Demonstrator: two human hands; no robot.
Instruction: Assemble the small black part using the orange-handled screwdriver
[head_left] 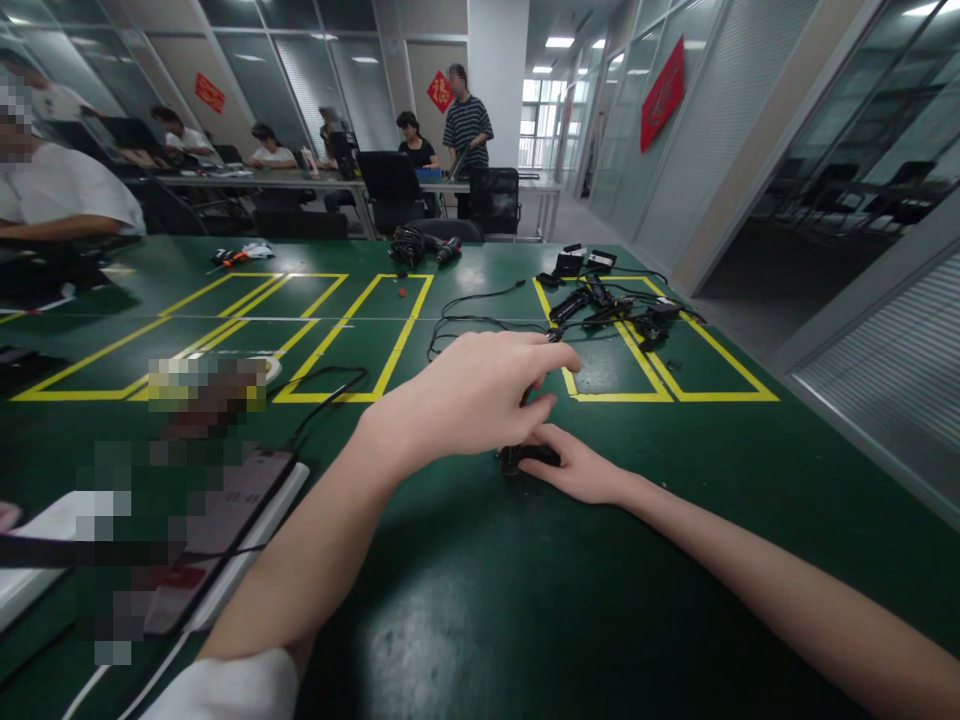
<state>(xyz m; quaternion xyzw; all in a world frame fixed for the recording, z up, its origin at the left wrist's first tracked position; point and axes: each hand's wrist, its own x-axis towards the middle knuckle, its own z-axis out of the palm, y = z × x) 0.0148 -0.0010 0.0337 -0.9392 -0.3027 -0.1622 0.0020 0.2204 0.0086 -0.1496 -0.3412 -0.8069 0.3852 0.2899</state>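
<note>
My right hand (581,468) rests low over the green table, its thumb and fingers closed round a small black part (531,458). What kind of part it is I cannot make out. Just above and to the left, my left hand (476,390) is bent over the same spot with curled fingers. Its index finger points right, and a dark sliver shows between finger and thumb. Most of whatever the left hand holds is hidden behind the hand. A thin black cable (469,300) lies on the table beyond it.
Black tripod-like parts (600,305) lie at the right among yellow tape outlines (622,397). A coiled black bundle (409,245) sits at the far edge. At left are a phone (244,490) on a white board and cables. People sit and stand beyond the table.
</note>
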